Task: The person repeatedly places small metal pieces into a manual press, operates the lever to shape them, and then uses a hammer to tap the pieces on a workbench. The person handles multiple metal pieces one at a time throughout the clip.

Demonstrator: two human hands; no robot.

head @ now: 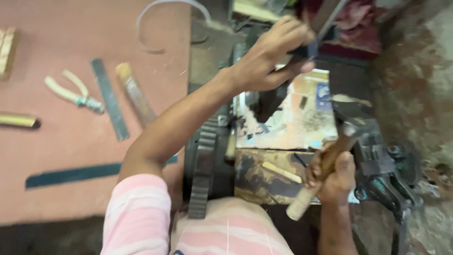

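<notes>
Plainly, two hands at work over a cluttered bench beside a reddish table [71, 141].

Largest first: the dark vise [377, 160] sits at right; the right hand [332, 177] is clenched on a wooden-handled hammer [325, 163] near it; the left hand [271, 59], farther off, pinches a flat metal strip [325, 19]; pliers [75, 94] lie far left.

Soft daylight — heavy motion blur.

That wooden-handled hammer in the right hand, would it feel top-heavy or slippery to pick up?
The hammer probably feels head-heavy: a dark metal head sits atop a slim wooden handle. The handle looks worn but bare wood, so likely not slippery; the right hand wraps it fully. It looks stiff.
</notes>
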